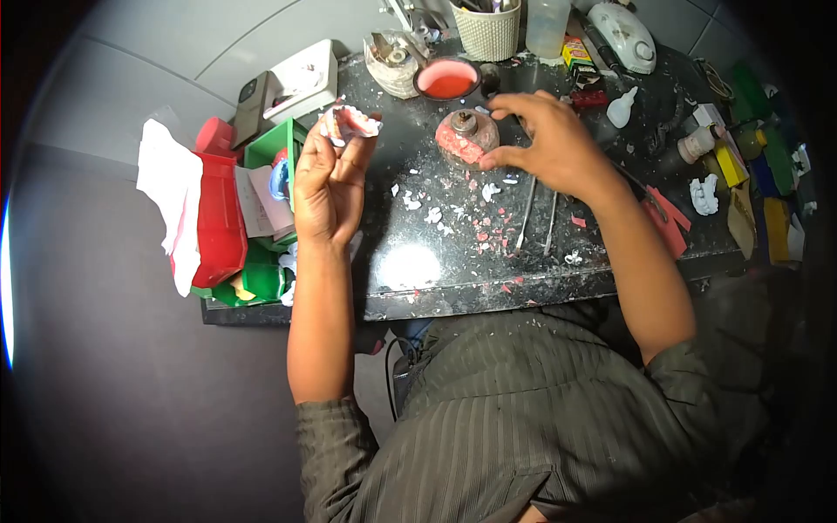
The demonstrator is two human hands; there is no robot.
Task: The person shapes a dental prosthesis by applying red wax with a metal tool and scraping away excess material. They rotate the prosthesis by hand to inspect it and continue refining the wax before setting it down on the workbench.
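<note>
My left hand is raised at the left of the table, its fingers closed around a dental model with white teeth and a pink gum part. My right hand is open, thumb and fingers spread apart, at the right side of a round glass spirit lamp. The thumb tip overlaps the lamp's edge in this view. Pink wax coats the lamp, and a metal cap sits on its top. Just behind the lamp stands a dark-rimmed bowl of red-pink wax. Two thin metal instruments lie below my right hand.
Plaster and wax crumbs litter the black tabletop. Red and green bins, a phone and a white tray line the left. Pink wax sheets and a plaster piece lie right. A woven cup stands behind.
</note>
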